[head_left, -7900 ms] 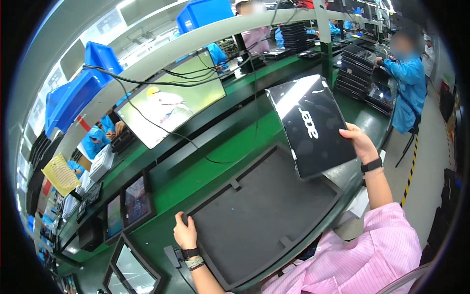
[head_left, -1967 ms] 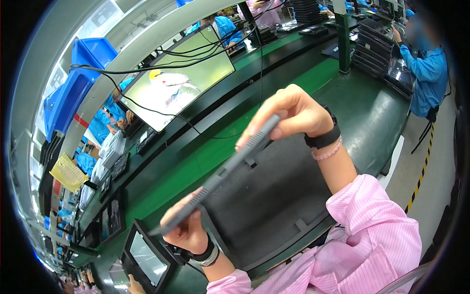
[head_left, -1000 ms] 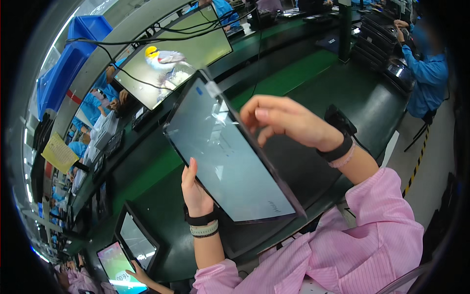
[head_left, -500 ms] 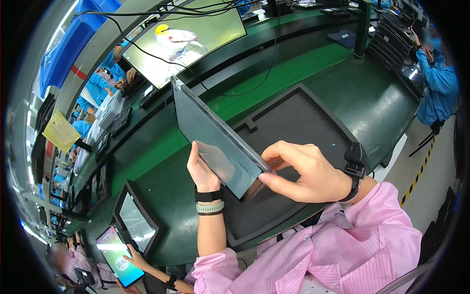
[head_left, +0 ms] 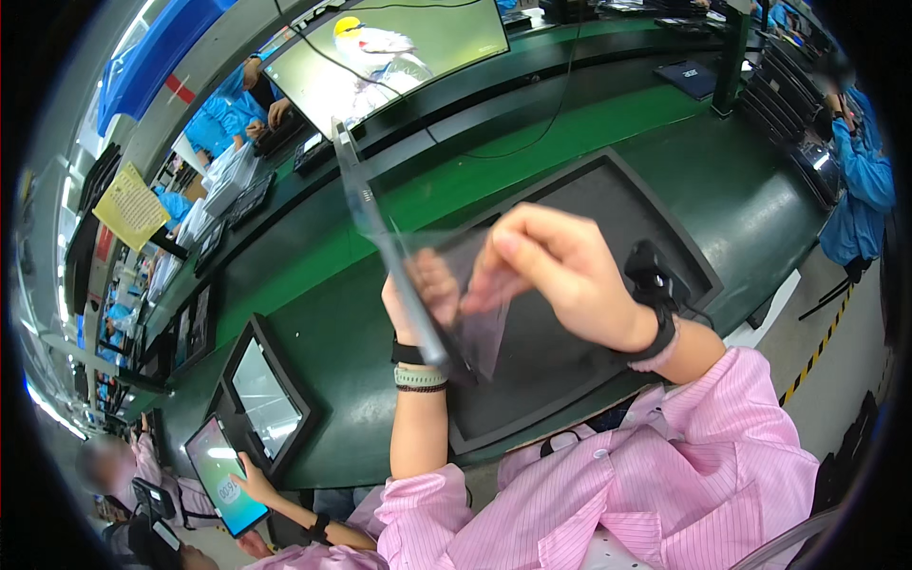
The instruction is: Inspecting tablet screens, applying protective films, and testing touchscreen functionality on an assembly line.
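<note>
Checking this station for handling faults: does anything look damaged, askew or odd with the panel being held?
No damage shows. The thin dark flat panel is held edge-on by the left hand, while the right hand pulls a clear film partly off it. The black foam tray lies square on the green bench.

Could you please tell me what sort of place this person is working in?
Most likely an electronics assembly line: a long green workbench with a dark tray, a lit test screen above it, and other workers in blue coats handling tablets.
</note>
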The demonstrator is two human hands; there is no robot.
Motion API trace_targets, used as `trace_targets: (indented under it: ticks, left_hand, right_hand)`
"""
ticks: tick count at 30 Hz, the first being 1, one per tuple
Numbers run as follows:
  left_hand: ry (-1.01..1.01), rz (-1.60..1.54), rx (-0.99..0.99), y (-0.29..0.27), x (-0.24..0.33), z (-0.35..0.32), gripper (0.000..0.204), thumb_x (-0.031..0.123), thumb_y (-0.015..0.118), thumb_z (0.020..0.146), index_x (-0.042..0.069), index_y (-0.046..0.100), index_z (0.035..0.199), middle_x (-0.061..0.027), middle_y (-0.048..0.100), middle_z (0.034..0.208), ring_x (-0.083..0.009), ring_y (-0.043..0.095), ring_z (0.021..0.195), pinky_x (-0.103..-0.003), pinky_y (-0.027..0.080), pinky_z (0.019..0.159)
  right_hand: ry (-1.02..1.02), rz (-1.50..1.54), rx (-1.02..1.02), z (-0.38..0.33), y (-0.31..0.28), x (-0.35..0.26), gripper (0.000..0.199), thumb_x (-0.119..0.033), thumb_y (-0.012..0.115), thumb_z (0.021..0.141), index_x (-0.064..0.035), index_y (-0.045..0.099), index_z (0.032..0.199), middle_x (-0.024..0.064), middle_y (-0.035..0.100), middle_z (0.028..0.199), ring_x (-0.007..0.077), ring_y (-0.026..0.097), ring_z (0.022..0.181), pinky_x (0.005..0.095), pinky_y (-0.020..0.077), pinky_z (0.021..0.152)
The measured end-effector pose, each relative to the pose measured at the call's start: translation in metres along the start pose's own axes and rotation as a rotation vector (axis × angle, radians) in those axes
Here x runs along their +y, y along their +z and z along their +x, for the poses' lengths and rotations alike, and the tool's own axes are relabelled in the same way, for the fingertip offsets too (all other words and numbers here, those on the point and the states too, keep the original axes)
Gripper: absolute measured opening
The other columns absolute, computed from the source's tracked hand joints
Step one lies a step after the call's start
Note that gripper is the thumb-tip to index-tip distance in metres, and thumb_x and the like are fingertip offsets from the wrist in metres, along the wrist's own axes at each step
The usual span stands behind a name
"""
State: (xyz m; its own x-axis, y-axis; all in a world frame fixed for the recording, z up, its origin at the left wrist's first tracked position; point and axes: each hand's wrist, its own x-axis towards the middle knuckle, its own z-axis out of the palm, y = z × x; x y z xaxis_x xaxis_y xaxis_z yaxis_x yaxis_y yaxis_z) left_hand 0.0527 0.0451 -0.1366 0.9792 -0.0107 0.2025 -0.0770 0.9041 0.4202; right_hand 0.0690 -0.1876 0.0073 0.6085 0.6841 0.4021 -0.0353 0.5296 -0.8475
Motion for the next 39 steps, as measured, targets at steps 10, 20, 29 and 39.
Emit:
trace_targets:
  ticks: [10, 20, 29, 39]
  left_hand:
    - [-0.267, -0.793, -0.562, 0.045, -0.017, 0.01, 0.01, 0.001, 0.042, 0.085, 0.002, 0.032, 0.086, -0.0053, 0.044, 0.07, -0.0132, 0.05, 0.057, -0.024, 0.043, 0.053]
    - [-0.187, -0.702, -0.264, 0.053, -0.014, 0.003, 0.009, 0.0, 0.031, 0.09, 0.001, 0.034, 0.081, -0.004, 0.044, 0.064, -0.0113, 0.049, 0.053, -0.02, 0.04, 0.048]
    - [-0.107, -0.675, -0.182, 0.044, -0.019, 0.002, 0.014, 0.001, 0.035, 0.087, 0.003, 0.039, 0.074, -0.0024, 0.044, 0.063, -0.0115, 0.048, 0.051, -0.022, 0.04, 0.049]
    - [0.058, -0.228, 0.101, 0.045, -0.018, 0.004, 0.035, 0.032, 0.048, 0.088, 0.005, 0.05, 0.111, -0.0078, 0.056, 0.108, -0.0231, 0.052, 0.1, -0.037, 0.042, 0.089]
  right_hand:
    - [0.041, -0.084, 0.06, 0.04, -0.032, 0.023, 0.024, -0.019, 0.047, 0.089, 0.0023, 0.053, 0.081, 0.0113, 0.059, 0.071, 0.019, 0.062, 0.058, 0.0255, 0.0514, 0.051]
    - [0.025, -0.134, 0.049, 0.036, -0.038, 0.009, 0.023, -0.018, 0.046, 0.089, 0.0004, 0.055, 0.078, 0.0086, 0.059, 0.072, 0.0163, 0.061, 0.06, 0.0256, 0.0502, 0.053]
    - [-0.221, -0.451, -0.044, -0.004, -0.013, -0.018, 0.014, -0.007, 0.049, 0.085, 0.003, 0.053, 0.076, 0.0047, 0.057, 0.067, 0.01, 0.056, 0.062, 0.0222, 0.045, 0.055]
    - [-0.246, -0.601, 0.027, 0.01, 0.006, -0.036, 0.019, -0.011, 0.05, 0.085, 0.0024, 0.05, 0.072, 0.002, 0.051, 0.062, 0.0083, 0.051, 0.057, 0.0205, 0.0412, 0.054]
